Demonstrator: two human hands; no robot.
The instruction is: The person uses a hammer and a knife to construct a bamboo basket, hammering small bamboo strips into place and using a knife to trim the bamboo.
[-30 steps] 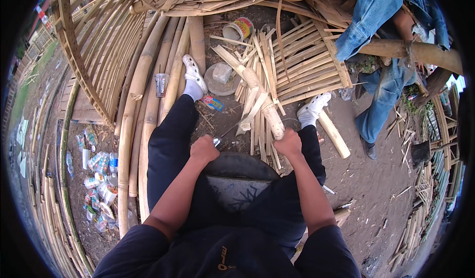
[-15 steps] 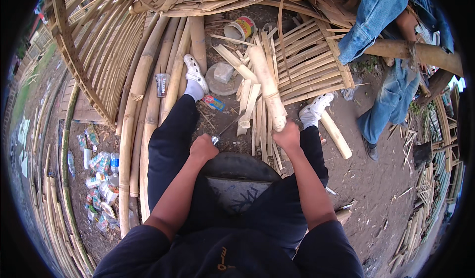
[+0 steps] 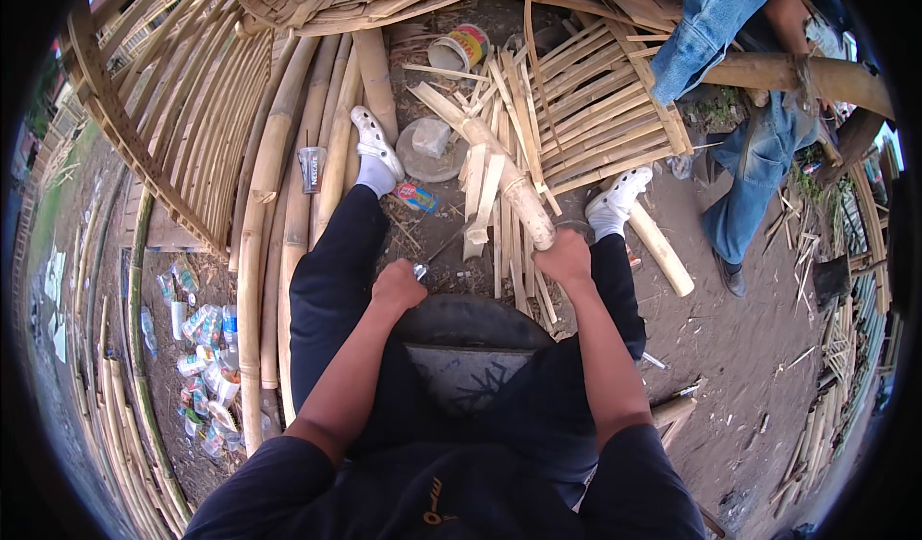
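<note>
My left hand (image 3: 397, 287) is closed around what looks like a knife (image 3: 421, 271), with bright metal at the fist and a thin dark blade slanting away up and to the right. My fist hides its handle. The right hand (image 3: 565, 257) grips the near end of a pale bamboo piece (image 3: 509, 183), which slopes away to the upper left. Beneath and beside it lie split bamboo strips (image 3: 499, 237). Between my knees is a dark round-edged seat or block (image 3: 471, 321).
Long bamboo poles (image 3: 279, 156) run along my left, by scattered plastic litter (image 3: 206, 333). A plastic cup (image 3: 311, 169), a stone (image 3: 430, 138) and a bucket (image 3: 458, 48) lie ahead. A slatted bamboo panel (image 3: 615, 98) is at the right, near another person in jeans (image 3: 754, 175).
The bamboo piece has tilted, its far end swinging left and down, and my right hand has shifted slightly right with it. My left hand stays nearly in place.
</note>
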